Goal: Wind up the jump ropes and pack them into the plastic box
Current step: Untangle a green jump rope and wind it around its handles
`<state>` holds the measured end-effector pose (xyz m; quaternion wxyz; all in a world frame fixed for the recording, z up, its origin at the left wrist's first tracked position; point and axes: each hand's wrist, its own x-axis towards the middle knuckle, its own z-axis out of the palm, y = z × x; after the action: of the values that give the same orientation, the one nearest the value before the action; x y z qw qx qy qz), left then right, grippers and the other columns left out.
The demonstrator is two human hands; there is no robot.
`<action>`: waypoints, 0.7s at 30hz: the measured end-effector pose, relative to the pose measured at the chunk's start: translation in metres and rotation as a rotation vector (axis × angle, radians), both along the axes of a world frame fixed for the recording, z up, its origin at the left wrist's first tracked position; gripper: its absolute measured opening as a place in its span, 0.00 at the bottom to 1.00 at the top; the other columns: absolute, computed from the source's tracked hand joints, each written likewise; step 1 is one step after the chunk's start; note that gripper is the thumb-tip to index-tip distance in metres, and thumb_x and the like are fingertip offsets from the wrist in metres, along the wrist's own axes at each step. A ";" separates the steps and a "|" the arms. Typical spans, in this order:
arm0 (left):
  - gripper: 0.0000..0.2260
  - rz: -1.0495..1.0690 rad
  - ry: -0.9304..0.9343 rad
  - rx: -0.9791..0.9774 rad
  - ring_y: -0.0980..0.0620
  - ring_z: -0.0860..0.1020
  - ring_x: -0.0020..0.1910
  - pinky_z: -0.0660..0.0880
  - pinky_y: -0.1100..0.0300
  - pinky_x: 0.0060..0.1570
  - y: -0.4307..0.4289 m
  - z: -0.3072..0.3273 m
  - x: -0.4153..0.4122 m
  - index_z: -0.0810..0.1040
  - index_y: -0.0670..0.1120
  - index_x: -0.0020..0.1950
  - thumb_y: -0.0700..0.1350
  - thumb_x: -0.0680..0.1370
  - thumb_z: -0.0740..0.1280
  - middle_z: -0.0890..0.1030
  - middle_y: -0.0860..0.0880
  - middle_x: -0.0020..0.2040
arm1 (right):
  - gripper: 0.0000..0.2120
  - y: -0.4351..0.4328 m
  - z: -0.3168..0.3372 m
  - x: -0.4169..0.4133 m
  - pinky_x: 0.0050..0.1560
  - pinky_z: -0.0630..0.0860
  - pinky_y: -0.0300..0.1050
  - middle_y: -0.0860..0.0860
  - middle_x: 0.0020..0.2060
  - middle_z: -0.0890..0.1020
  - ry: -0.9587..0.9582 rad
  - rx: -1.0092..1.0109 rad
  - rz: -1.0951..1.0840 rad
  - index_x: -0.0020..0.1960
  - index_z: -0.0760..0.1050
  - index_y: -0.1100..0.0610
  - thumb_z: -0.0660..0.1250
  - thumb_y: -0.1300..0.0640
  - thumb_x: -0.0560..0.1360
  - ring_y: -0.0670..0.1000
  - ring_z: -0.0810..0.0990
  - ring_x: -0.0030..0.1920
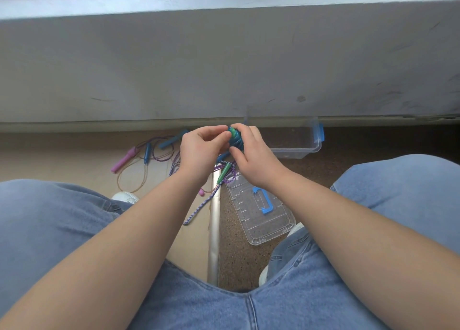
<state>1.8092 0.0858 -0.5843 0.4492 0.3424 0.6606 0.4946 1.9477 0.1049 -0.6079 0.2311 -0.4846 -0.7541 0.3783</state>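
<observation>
My left hand (pixel 199 150) and my right hand (pixel 251 152) meet above the floor, both gripping a wound blue-and-green jump rope bundle (pixel 235 136). A blue-white twisted rope (pixel 201 205) with a green handle (pixel 224 171) trails down from the hands to the floor. Another rope with thin purple cord (pixel 159 155), pink handles (pixel 123 161) and blue handles (pixel 147 152) lies loose on the floor to the left. The clear plastic box (pixel 296 147) with blue clips stands by the wall, right of my hands.
The clear lid (pixel 261 215) with a blue handle lies flat on the dark floor below my right hand. A metal floor strip (pixel 214 230) runs between my knees. A grey wall rises behind. White shoes (pixel 125 197) flank the ropes.
</observation>
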 end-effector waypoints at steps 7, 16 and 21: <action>0.06 0.010 -0.091 -0.022 0.51 0.86 0.45 0.82 0.59 0.49 -0.001 -0.001 0.002 0.85 0.43 0.53 0.39 0.76 0.73 0.87 0.45 0.46 | 0.22 -0.001 -0.001 0.002 0.65 0.74 0.55 0.53 0.64 0.69 0.019 0.023 0.005 0.74 0.63 0.54 0.63 0.57 0.81 0.53 0.74 0.62; 0.10 -0.101 0.113 -0.020 0.55 0.85 0.44 0.81 0.62 0.44 0.000 0.004 0.000 0.84 0.47 0.56 0.37 0.76 0.71 0.86 0.51 0.45 | 0.22 0.004 -0.002 0.007 0.63 0.72 0.44 0.55 0.65 0.69 -0.009 0.000 -0.009 0.75 0.63 0.55 0.63 0.58 0.82 0.53 0.74 0.63; 0.07 -0.021 0.259 0.038 0.60 0.84 0.43 0.82 0.58 0.50 0.001 0.003 -0.005 0.85 0.50 0.50 0.42 0.74 0.75 0.86 0.54 0.43 | 0.23 0.000 0.000 0.004 0.61 0.69 0.39 0.54 0.65 0.69 0.028 0.010 0.001 0.75 0.63 0.56 0.63 0.58 0.81 0.50 0.73 0.61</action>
<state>1.8042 0.0871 -0.5814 0.3585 0.4186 0.7001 0.4540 1.9516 0.1053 -0.6084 0.2439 -0.4777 -0.7528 0.3816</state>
